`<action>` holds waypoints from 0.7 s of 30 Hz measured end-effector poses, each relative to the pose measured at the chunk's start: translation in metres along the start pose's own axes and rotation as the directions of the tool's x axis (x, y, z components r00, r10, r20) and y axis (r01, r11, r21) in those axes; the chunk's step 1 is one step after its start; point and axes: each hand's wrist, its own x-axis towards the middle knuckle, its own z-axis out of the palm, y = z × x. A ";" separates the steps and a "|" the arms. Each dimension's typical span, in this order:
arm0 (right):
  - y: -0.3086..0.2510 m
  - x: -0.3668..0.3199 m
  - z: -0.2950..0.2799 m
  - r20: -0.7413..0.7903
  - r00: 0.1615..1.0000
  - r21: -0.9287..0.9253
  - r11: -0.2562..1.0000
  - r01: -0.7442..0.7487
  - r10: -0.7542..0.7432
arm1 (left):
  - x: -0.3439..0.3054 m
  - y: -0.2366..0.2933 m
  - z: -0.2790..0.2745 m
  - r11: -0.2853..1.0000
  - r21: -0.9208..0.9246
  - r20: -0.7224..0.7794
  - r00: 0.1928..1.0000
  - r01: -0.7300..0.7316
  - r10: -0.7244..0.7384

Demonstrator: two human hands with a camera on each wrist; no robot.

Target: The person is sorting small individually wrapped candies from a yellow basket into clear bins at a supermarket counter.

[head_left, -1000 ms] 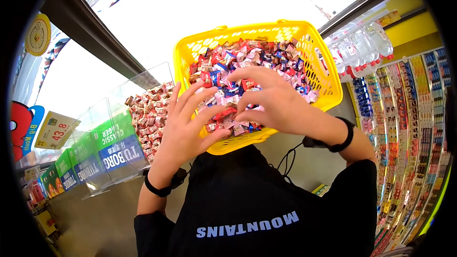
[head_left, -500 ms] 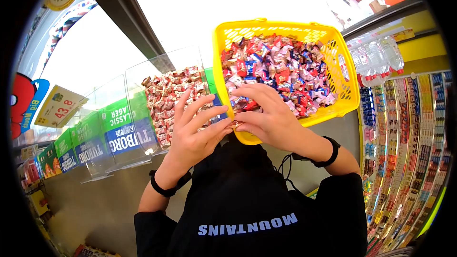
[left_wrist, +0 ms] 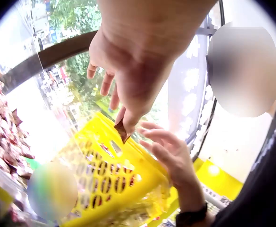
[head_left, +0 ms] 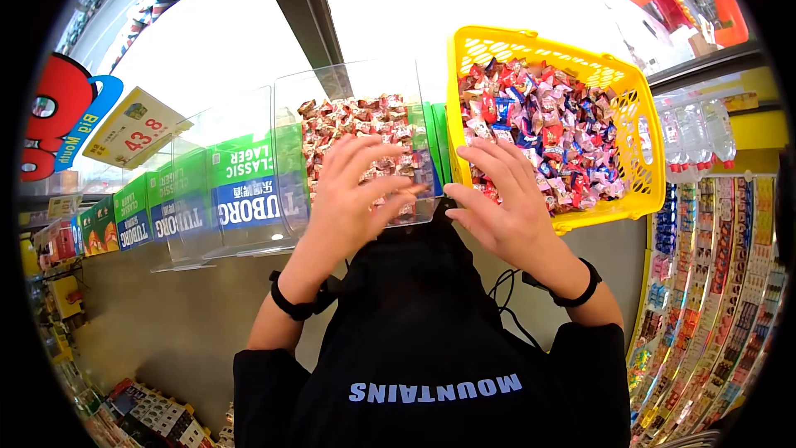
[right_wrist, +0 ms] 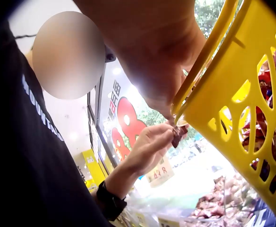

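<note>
My left hand (head_left: 352,195) is over a clear bin (head_left: 286,87) of wrapped candies (head_left: 365,116). Between its thumb and forefinger it pinches one small candy in a brownish-red wrapper (left_wrist: 123,131), which also shows as a dark twist of candy wrapper (right_wrist: 177,136) in the right wrist view. The other fingers of that hand are spread. My right hand (head_left: 510,199) is at the near left corner of a yellow basket (head_left: 651,149), its fingers loosely bent with nothing between them. Red, pink and blue wrapped candies (head_left: 547,124) fill much of the basket.
Green and blue beer boxes (head_left: 240,182) stand behind clear panels on the left, beside a price card (head_left: 139,129). Water bottles (head_left: 696,133) stand beyond the basket, and a rack of small packets (head_left: 705,282) lines the right side.
Both hands met over the basket, then at its near edge. Now they are apart, with the left one over the clear bin holding the candy. The basket sits farther right in view.
</note>
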 end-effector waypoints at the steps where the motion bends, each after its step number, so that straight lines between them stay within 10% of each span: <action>1: 0.000 -0.001 -0.002 -0.009 1.000 -0.002 1.000 -0.012 0.012 | -0.005 -0.017 0.000 0.999 0.042 0.027 0.999 0.032 -0.033; 12: 0.011 -0.047 -0.028 0.007 0.979 -0.064 0.978 -0.201 0.201 | -0.022 -0.055 0.022 0.959 0.095 0.040 0.962 0.265 -0.270; 21: 0.045 -0.073 -0.036 0.032 0.990 -0.043 0.990 -0.132 0.134 | 0.022 0.020 0.027 0.991 0.084 0.070 0.992 0.100 -0.106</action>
